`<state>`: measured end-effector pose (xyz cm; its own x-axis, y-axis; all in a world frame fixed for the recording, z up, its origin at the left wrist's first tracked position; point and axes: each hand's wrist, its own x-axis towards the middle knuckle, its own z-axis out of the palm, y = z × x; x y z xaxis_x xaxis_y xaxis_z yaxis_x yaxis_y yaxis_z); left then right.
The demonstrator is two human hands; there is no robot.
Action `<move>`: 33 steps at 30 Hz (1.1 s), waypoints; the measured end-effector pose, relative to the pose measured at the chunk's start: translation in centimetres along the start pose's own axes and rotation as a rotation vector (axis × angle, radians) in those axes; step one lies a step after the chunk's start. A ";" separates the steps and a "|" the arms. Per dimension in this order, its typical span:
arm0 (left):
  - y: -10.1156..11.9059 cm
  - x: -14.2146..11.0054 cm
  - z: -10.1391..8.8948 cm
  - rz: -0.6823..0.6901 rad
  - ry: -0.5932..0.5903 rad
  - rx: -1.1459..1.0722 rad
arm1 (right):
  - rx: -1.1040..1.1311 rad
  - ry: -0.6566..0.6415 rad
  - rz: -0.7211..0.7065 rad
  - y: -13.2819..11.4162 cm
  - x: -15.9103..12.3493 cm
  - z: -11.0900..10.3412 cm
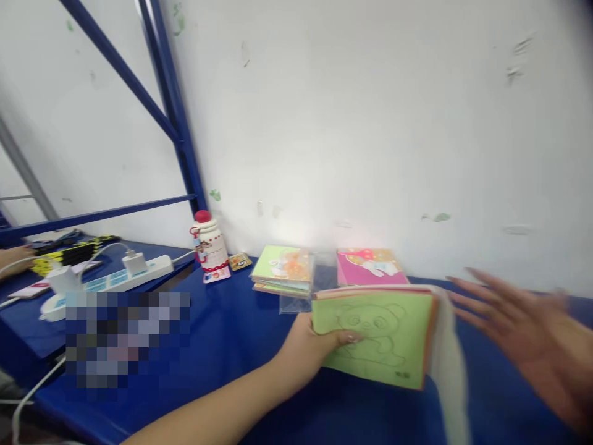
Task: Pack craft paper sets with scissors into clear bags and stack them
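Note:
My left hand (309, 343) grips a stack of coloured paper (375, 358) by its left edge, thumb on the front. The green front sheet bears a line drawing of a panda, and pink and orange edges show behind it. A whitish, translucent sheet (451, 364) hangs blurred along the stack's right side; whether it is film or paper I cannot tell. To the right of it, apart from the stack, my right hand (523, 327) is open with fingers spread, smeared by motion. Behind the stack lies a pink-covered pack (368, 269) with a white animal picture.
Left of centre lie green-topped packs (280, 266), with clear wrapping (294, 304) in front. A white bottle (210, 244) with a red lid stands by the blue frame post (178, 136). At left are a power strip (111, 284), cables and another person's hand (16, 258).

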<state>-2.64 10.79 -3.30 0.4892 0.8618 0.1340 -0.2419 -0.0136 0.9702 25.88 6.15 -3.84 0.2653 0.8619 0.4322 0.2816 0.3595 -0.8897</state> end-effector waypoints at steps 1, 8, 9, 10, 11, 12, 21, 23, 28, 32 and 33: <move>-0.1 0.1 -0.1 -0.012 -0.001 -0.008 | 0.171 -0.038 0.062 -0.2 0.1 0.4; -0.4 0.5 -0.2 -0.106 -0.018 0.061 | 0.418 -0.600 0.288 -0.6 -1.2 3.5; -0.3 0.6 -0.3 -0.119 -0.018 0.077 | 0.403 -0.610 0.290 -0.8 -1.4 3.9; -0.2 0.7 -0.3 -0.132 -0.021 0.087 | 0.373 -0.601 0.289 -1.0 -1.6 4.2; -0.1 0.8 -0.3 -0.146 -0.026 0.088 | 0.339 -0.579 0.290 -1.2 -1.8 4.5; 0.0 0.8 -0.3 -0.161 -0.030 0.082 | 0.304 -0.553 0.295 -1.4 -2.0 4.7; 0.9 0.4 1.1 -0.023 0.076 0.176 | -0.238 -0.325 0.053 -2.4 -3.1 5.0; 1.0 0.7 1.1 -0.041 0.053 0.170 | -0.325 -0.317 0.005 -2.4 -3.1 5.1; 0.6 1.0 1.0 -0.111 0.089 0.190 | -0.562 -0.278 -0.140 -2.6 -2.6 5.0; 0.4 0.4 1.4 -0.076 0.110 0.239 | -0.565 -0.199 -0.278 -3.3 -2.2 4.4; 0.5 0.3 1.5 -0.068 0.104 0.243 | -0.578 -0.196 -0.339 -3.6 -2.1 4.2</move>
<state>-1.39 10.26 -2.52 0.4059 0.9121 0.0578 0.0027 -0.0645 0.9979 20.47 4.52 -2.21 -0.0797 0.8040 0.5893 0.7796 0.4187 -0.4657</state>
